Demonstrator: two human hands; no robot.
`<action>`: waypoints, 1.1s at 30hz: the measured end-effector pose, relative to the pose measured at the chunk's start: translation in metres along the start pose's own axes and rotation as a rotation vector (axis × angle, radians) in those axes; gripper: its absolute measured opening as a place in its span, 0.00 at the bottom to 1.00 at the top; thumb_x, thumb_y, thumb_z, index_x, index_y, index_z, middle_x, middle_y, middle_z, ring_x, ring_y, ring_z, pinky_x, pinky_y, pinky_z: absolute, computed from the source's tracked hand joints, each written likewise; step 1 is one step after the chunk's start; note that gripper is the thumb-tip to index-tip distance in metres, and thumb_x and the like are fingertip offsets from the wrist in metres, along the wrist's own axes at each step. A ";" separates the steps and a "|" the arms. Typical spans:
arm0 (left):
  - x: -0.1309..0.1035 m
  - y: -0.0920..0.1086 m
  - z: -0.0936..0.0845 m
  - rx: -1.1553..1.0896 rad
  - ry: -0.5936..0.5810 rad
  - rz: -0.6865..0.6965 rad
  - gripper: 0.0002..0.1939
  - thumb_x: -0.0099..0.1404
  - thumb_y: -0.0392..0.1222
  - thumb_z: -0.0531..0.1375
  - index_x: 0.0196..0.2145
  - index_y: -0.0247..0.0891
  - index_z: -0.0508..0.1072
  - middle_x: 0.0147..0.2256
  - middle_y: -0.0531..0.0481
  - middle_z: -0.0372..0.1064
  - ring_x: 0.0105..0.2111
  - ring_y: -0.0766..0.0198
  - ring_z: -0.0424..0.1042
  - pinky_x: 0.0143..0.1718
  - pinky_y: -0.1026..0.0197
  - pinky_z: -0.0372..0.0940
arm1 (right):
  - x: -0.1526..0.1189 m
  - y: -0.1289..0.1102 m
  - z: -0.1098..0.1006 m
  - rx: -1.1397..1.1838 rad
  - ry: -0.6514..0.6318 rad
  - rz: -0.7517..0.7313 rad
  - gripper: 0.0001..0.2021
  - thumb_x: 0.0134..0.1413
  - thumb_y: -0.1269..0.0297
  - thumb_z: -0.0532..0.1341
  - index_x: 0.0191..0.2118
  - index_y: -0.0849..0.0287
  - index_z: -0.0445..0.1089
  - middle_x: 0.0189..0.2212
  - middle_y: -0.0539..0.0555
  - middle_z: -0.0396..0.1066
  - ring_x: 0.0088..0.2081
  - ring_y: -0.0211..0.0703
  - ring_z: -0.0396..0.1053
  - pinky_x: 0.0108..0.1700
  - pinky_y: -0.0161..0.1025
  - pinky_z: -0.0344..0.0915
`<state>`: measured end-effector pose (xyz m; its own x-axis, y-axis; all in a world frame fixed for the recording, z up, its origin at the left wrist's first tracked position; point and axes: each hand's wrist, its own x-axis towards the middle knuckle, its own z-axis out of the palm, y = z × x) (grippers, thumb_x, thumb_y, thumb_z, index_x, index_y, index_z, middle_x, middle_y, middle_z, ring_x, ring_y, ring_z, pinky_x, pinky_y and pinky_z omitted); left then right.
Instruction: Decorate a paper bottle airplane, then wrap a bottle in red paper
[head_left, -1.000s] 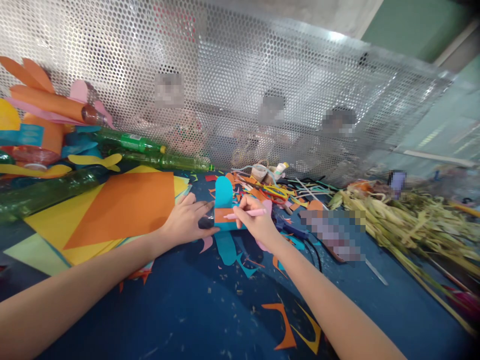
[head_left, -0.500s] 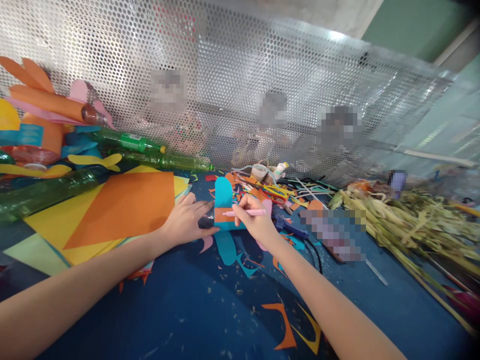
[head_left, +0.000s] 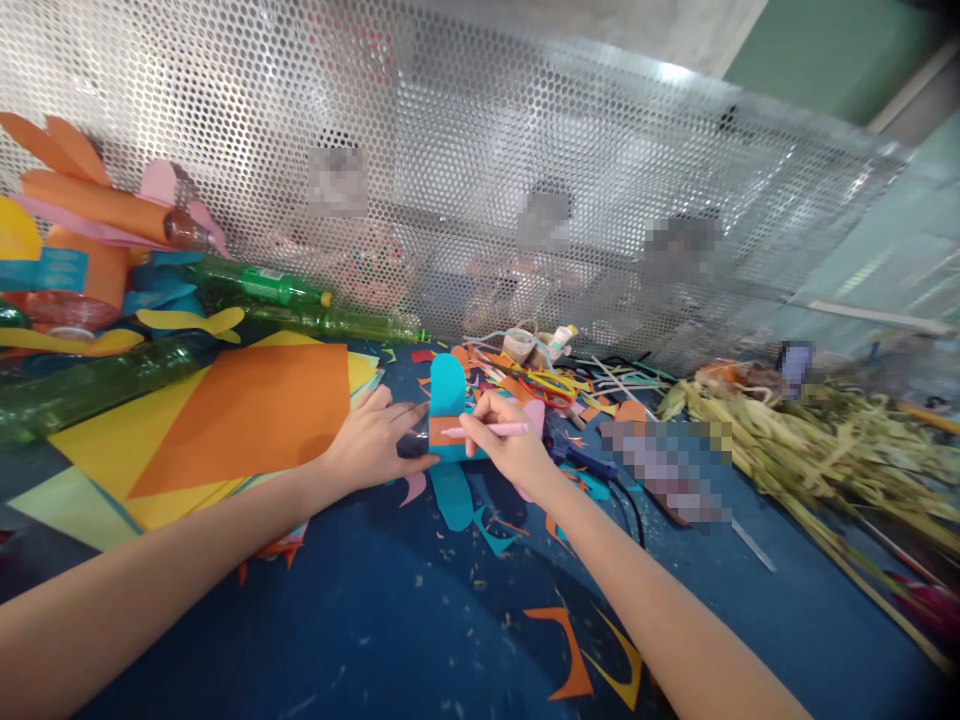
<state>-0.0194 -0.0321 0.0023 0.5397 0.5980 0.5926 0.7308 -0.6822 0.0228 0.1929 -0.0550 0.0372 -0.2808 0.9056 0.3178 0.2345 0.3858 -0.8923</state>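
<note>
— Where's the piece sitting?
— Mid-table. Take it as the clock's centre, seen from the seat: the blue-wrapped bottle (head_left: 459, 453) lies on the blue table (head_left: 337, 620), one paper wing (head_left: 448, 384) up at twelve, another (head_left: 453, 497) down at six, an orange patch (head_left: 448, 424) on top.
— Heavy, would you say?
— Light, I'd guess, if that's an empty plastic bottle. It would roll easily, and the bare end (head_left: 414, 441) at nine looks slick. The wings look like thin paper, apt to crease.
— So where would you hold it?
— By that bare end, where the left hand (head_left: 373, 437) has it: thumb on the near side, fingers over the far side, clasping it. How hard, I can't tell.
— And the other one?
— The right hand (head_left: 521, 455), at three, pinches a pink pen (head_left: 502, 429) nearly level, tip pointing to nine over the patch. Whether it's touching, I can't make out.
— The arms?
— Left forearm reaches in from eight, beside the paper stack (head_left: 277, 410); right from about four, wrist low.
</note>
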 end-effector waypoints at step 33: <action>0.001 0.001 -0.002 -0.027 -0.015 -0.013 0.31 0.57 0.63 0.56 0.49 0.38 0.72 0.39 0.44 0.74 0.38 0.49 0.65 0.42 0.47 0.58 | -0.002 0.001 0.003 0.054 -0.042 0.013 0.13 0.55 0.54 0.60 0.28 0.55 0.58 0.18 0.44 0.67 0.23 0.36 0.69 0.40 0.42 0.70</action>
<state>-0.0188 -0.0330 0.0052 0.5363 0.6131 0.5800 0.7266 -0.6851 0.0522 0.1909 -0.0568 0.0352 -0.3172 0.9020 0.2929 0.1887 0.3628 -0.9126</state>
